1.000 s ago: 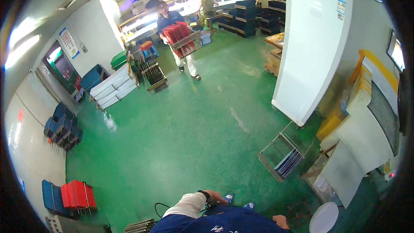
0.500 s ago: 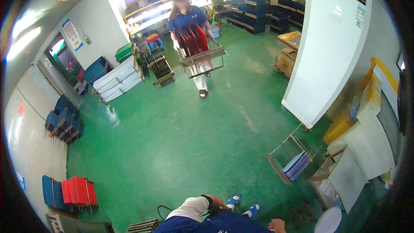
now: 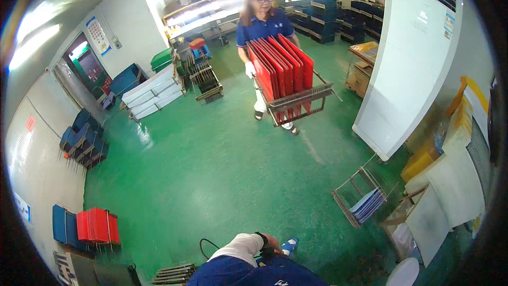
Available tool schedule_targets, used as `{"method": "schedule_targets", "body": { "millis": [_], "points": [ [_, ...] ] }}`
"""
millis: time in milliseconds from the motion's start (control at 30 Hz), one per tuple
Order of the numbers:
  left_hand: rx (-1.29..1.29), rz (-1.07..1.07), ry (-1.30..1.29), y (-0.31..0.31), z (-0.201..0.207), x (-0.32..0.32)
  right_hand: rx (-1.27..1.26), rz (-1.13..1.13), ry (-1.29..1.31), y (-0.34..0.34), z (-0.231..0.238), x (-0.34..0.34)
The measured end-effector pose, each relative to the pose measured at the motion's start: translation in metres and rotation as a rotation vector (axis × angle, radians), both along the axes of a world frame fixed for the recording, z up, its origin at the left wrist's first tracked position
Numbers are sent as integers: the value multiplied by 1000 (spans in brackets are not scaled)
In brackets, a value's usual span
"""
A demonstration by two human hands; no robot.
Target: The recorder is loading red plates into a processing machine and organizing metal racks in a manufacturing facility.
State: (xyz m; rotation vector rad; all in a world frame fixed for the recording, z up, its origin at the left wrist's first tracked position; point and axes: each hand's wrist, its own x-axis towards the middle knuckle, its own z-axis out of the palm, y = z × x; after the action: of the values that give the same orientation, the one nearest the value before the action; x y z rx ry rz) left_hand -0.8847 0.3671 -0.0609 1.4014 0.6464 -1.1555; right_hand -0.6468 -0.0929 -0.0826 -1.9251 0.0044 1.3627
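Observation:
My left hand [image 3: 273,243] is at the lower edge, in front of my body, below a white sleeve and a dark wristband. Its fingers are mostly hidden, and a dark shape lies just beneath it. Beside that arm a thin black cord [image 3: 204,244] loops out. My right hand is out of the picture. Ahead, a co-worker in a dark blue shirt carries a metal rack [image 3: 299,100] with several upright red panels [image 3: 280,66]; a white-gloved hand [image 3: 250,69] grips its left side.
A rack of pale blue sheets [image 3: 369,205] stands on the green floor at right, near a tall white cabinet [image 3: 405,69]. Red panels [image 3: 98,226] and dark blue ones [image 3: 66,225] stand at lower left. White panels [image 3: 152,94] and an unloaded rack [image 3: 205,79] stand at back left.
The co-worker has come closer and to the right with the rack of red panels. My right hand has left the picture, and the view has shifted slightly.

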Motion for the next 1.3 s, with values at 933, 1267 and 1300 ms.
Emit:
{"method": "schedule_targets", "body": {
  "millis": [933, 1267, 1300],
  "points": [
    [122, -149, 122, -79, 49, 49, 48, -556, 162, -215, -59, -85],
    [147, -366, 186, -50, 42, 92, -85, -741, -42, -122, 43, -94],
    [120, -347, 193, -45, 41, 95, -113, -737, -47, -116, 47, -94]
  ]
}}
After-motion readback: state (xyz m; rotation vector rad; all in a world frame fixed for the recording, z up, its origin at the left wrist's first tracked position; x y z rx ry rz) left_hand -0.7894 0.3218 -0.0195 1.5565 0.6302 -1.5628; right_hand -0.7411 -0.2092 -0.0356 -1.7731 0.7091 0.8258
